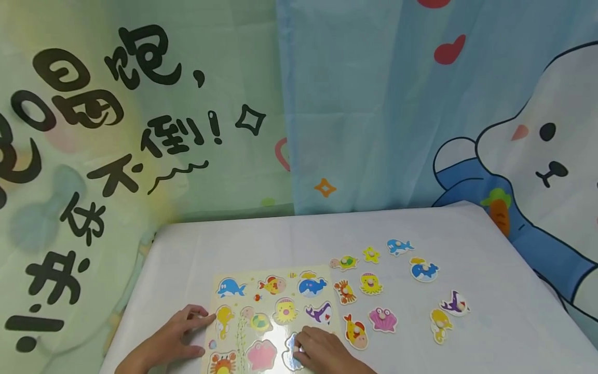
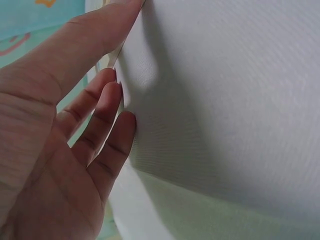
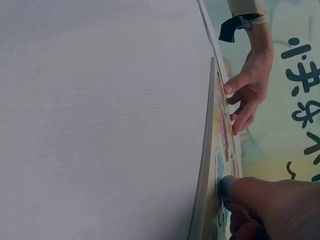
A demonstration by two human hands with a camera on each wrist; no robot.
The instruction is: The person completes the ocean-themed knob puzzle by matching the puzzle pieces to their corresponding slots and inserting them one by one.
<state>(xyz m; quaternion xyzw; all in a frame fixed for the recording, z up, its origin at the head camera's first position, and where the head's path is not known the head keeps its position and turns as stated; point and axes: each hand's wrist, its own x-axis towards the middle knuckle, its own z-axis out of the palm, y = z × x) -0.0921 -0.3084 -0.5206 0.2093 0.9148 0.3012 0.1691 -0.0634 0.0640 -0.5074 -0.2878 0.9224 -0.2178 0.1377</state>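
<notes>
A pale yellow puzzle board [image 1: 275,324] printed with sea animals lies at the table's front. My left hand [image 1: 175,335] is at its left edge, fingers spread and slightly bent, with the index fingertip right at the rim beside the seahorse picture [image 1: 225,321]. Over the board's lower right, my right hand [image 1: 327,350] has its thumb and curled fingers at a blue, white-edged puzzle piece [image 1: 290,356], pinching it. In the right wrist view the thumb [image 3: 245,190] meets the blue shape on the board; the other fingers are curled below, partly hidden.
Several loose puzzle pieces with small knobs lie right of the board, among them a turtle [image 1: 344,263], an octopus [image 1: 371,284], a pink shell [image 1: 383,319] and a fish [image 1: 356,332]. Farther right, a shark [image 1: 455,303] touches a seahorse [image 1: 440,326]. A printed curtain [image 1: 345,104] hangs behind the white table [image 1: 509,322].
</notes>
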